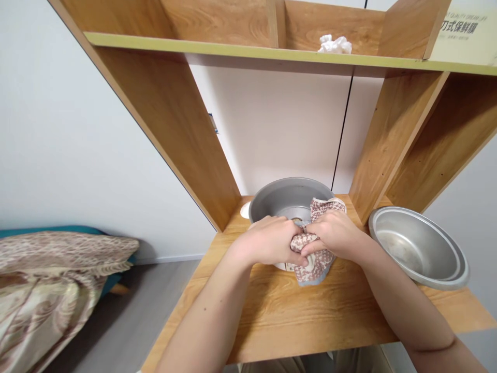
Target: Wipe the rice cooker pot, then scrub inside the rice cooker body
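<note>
Both hands meet over the near rim of a round grey rice cooker body [267,199] on the wooden desk. A patterned brown-and-white cloth [328,206] is bunched between them, partly draped across the rim and hanging down the front. My left hand [275,239] has its fingers closed on the cloth's left side. Close against it, my right hand [333,234] grips the cloth's middle. The hands and cloth hide part of the cooker's front and inside. To the right rests a silver metal inner pot [404,241], tilted, touched by neither hand.
Wooden shelf uprights [171,129] rise behind the desk [295,321], with a green-edged shelf [233,51] above. Crumpled white tissue [334,44] and a pale box [466,36] sit up there. A patterned cover [58,280] drapes over teal furniture at left.
</note>
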`<state>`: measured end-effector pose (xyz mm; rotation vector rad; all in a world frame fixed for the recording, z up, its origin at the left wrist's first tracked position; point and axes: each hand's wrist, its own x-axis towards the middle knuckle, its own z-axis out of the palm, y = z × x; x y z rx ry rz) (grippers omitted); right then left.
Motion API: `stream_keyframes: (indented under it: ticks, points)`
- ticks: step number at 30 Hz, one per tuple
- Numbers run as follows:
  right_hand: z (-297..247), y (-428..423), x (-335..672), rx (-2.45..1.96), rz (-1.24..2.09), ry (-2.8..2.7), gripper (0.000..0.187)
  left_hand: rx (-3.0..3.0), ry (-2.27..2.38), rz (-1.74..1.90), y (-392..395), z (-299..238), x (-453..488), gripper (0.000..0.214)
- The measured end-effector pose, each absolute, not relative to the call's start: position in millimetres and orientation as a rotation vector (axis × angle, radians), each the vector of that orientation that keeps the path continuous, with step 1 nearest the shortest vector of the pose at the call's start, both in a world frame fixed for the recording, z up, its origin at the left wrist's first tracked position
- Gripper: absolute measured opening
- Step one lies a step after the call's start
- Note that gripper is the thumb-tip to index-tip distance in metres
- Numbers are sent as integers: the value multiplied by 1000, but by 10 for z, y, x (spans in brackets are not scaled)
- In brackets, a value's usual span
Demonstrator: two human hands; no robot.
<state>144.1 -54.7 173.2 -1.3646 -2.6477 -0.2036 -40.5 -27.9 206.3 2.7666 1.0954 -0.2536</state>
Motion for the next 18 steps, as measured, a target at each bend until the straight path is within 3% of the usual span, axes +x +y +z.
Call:
stream_keyframes:
  ticks: [18]
  points:
    - [1707, -586, 1335, -1351, -130, -2621, 67, 2771, 1109, -282, -284, 2080, -415, 44]
